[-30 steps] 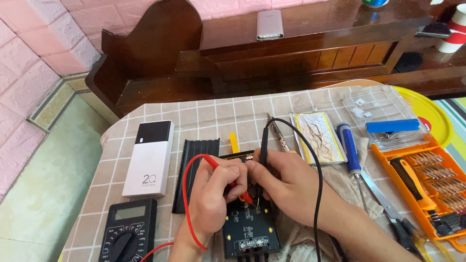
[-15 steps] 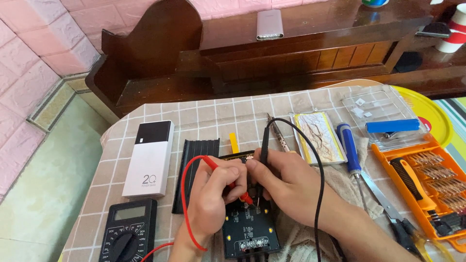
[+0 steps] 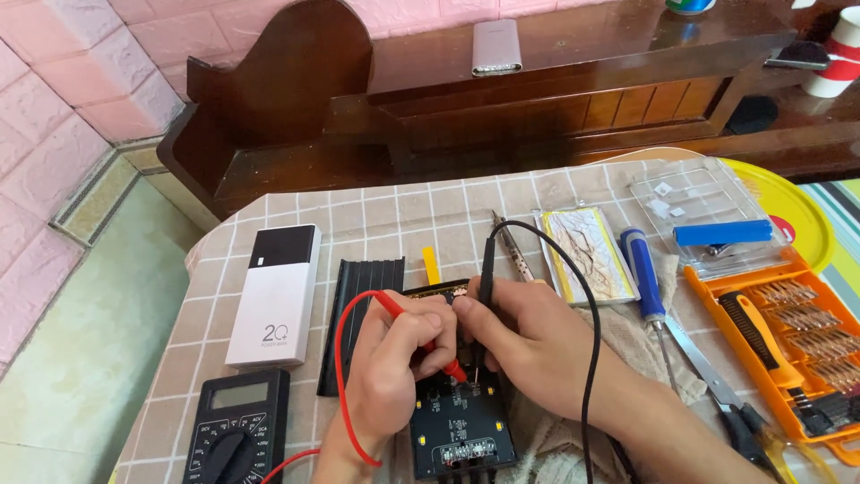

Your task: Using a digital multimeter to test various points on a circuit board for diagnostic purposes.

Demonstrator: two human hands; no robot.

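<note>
My left hand (image 3: 391,367) grips a red test probe (image 3: 441,357) whose tip touches a black circuit board (image 3: 461,426) lying on the checked tablecloth. My right hand (image 3: 528,345) holds a black test probe (image 3: 485,269) upright, its tip pressed on the same board just right of the red one. A red lead (image 3: 340,358) loops left toward a black multimeter (image 3: 235,439) at the near left. The black lead (image 3: 587,314) arcs over my right wrist.
A white and black power bank (image 3: 274,294) lies left of a black ribbed cover (image 3: 356,314). A flat battery pouch (image 3: 587,254), blue-handled screwdriver (image 3: 643,273), scissors (image 3: 717,394) and orange bit-set tray (image 3: 788,341) sit right. Dark wooden furniture (image 3: 537,99) stands behind the table.
</note>
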